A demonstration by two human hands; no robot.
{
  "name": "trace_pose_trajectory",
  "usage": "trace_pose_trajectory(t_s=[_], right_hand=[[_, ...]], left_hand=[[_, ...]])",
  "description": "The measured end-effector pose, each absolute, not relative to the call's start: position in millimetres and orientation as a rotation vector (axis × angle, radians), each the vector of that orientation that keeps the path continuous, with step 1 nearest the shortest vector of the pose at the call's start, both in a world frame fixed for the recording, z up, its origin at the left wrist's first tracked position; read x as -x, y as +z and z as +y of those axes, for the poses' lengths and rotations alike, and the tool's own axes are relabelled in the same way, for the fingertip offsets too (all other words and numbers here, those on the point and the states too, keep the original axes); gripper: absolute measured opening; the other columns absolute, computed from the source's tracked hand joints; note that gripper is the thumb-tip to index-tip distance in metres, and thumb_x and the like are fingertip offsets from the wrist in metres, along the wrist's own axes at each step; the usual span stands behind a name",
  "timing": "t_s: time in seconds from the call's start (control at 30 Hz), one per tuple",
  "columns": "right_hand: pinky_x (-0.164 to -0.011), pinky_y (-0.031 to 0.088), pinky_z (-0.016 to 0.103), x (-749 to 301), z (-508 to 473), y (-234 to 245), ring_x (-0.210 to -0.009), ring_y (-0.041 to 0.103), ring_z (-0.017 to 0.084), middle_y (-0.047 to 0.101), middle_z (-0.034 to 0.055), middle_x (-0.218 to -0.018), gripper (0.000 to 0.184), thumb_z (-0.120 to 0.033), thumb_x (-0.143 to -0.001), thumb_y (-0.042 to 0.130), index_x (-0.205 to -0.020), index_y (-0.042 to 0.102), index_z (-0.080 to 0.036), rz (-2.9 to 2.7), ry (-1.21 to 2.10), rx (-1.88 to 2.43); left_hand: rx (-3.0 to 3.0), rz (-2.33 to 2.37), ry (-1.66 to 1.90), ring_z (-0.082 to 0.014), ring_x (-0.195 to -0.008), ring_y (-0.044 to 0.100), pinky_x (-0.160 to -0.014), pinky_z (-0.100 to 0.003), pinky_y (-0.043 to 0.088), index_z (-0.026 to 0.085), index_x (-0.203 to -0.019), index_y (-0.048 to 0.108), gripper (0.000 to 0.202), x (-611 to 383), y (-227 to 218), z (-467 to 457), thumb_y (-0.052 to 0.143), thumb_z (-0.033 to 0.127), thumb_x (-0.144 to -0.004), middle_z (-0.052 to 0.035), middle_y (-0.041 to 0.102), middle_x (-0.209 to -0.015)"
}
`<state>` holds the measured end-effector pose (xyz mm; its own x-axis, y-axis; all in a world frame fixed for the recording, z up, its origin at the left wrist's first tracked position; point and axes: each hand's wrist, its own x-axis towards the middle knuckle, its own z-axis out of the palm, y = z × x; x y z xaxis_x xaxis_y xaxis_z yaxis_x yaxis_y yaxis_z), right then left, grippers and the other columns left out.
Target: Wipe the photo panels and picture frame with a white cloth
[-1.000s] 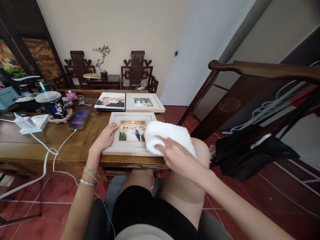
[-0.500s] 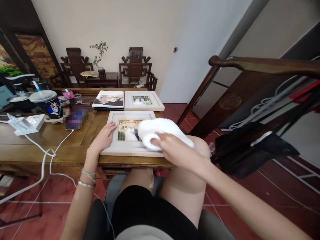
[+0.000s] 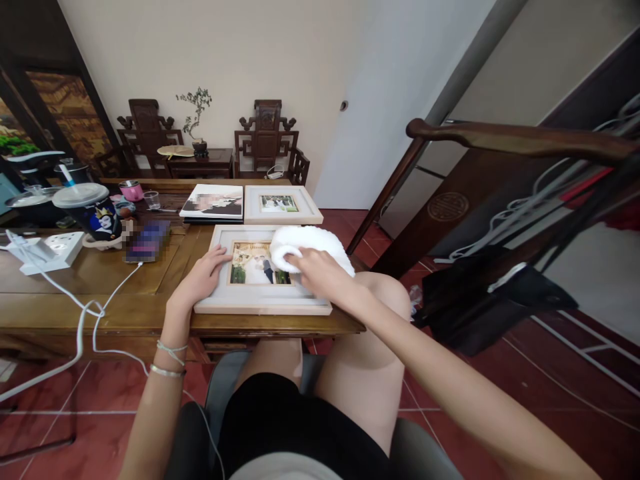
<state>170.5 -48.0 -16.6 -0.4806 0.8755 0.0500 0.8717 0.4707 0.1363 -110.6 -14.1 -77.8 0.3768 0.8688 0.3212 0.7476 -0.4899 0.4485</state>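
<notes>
A light-framed photo (image 3: 260,303) lies flat near the front edge of the wooden table (image 3: 100,280). My left hand (image 3: 203,280) rests flat on the frame's left border, fingers stretched out. My right hand (image 3: 320,273) presses a fluffy white cloth (image 3: 305,240) onto the frame's upper right part, fingers curled over the cloth. The cloth covers the frame's right corner and part of the picture.
Behind it lie a second framed photo (image 3: 280,203) and a photo book (image 3: 213,201). To the left are a phone (image 3: 145,240), a lidded cup (image 3: 90,210), a power strip (image 3: 47,250) with white cables. A dark wooden rack (image 3: 500,200) stands right.
My right hand has slid the white cloth up and to the left across the frame, from its lower right edge toward the picture's top. The left hand has kept its place.
</notes>
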Motion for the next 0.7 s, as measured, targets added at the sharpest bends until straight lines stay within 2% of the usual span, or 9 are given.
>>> trace_pose_trajectory(t_s=[0.1,0.23,0.33,0.43,0.5,0.57,0.7], right_hand=[[-0.078,0.043,0.033,-172,-19,-19,-0.099,0.063,0.03,0.065,0.0188,-0.11,0.049,-0.003,-0.083,0.044,-0.128,0.056,-0.015,2.672,0.216,-1.655],[-0.077,0.045,0.033,-175,10,-10,-0.095,0.064,0.028,0.065,0.0205,-0.111,0.053,-0.002,-0.083,0.044,-0.136,0.045,-0.01,2.679,0.04,-1.808],[-0.088,0.044,0.038,-160,25,-4,-0.11,0.059,0.031,0.057,0.0247,-0.127,0.06,0.005,-0.08,0.042,-0.138,0.041,-0.007,2.79,0.046,-1.838],[-0.106,0.031,0.051,-127,33,-8,-0.132,0.042,0.033,0.046,0.0249,-0.142,0.058,0.003,-0.081,0.044,-0.138,0.042,-0.009,2.997,0.169,-1.58],[-0.111,0.02,0.055,-102,34,-14,-0.14,0.031,0.032,0.045,0.0232,-0.144,0.052,0.0,-0.083,0.046,-0.134,0.047,-0.01,3.062,0.256,-1.308],[-0.11,0.022,0.051,-81,35,-20,-0.137,0.036,0.029,0.051,0.0217,-0.138,0.045,-0.001,-0.087,0.043,-0.13,0.051,-0.01,3.032,0.284,-1.172],[-0.097,0.034,0.04,-69,36,-21,-0.113,0.056,0.026,0.065,0.0177,-0.118,0.039,-0.005,-0.092,0.037,-0.123,0.058,-0.013,2.903,0.257,-1.233]], left_hand=[[-2.398,1.443,0.766,-0.0216,-0.141,0.037,-0.118,-0.045,0.028,0.015,-0.125,0.062,0.043,110,-77,-15,0.033,0.022,-0.094,-0.0103,0.051,-0.144],[-2.399,1.454,0.773,-0.0214,-0.141,0.037,-0.118,-0.043,0.028,0.012,-0.128,0.059,0.045,109,-78,-15,0.032,0.022,-0.094,-0.0117,0.051,-0.144],[-2.38,1.481,0.795,-0.0217,-0.14,0.037,-0.118,-0.042,0.028,0.011,-0.133,0.055,0.046,109,-79,-15,0.033,0.021,-0.093,-0.0124,0.051,-0.143],[-2.353,1.51,0.82,-0.0228,-0.14,0.039,-0.118,-0.042,0.029,0.009,-0.135,0.052,0.048,109,-80,-15,0.034,0.019,-0.092,-0.0143,0.049,-0.145],[-2.351,1.517,0.834,-0.0234,-0.138,0.04,-0.118,-0.042,0.029,0.009,-0.134,0.053,0.049,109,-79,-15,0.034,0.016,-0.089,-0.0143,0.047,-0.146],[-2.366,1.5,0.837,-0.0232,-0.136,0.043,-0.117,-0.042,0.03,0.011,-0.133,0.054,0.052,109,-77,-16,0.035,0.012,-0.085,-0.0117,0.048,-0.146],[-2.373,1.485,0.839,-0.0228,-0.136,0.044,-0.117,-0.041,0.031,0.013,-0.132,0.056,0.056,108,-76,-15,0.036,0.009,-0.08,-0.0091,0.049,-0.145]])
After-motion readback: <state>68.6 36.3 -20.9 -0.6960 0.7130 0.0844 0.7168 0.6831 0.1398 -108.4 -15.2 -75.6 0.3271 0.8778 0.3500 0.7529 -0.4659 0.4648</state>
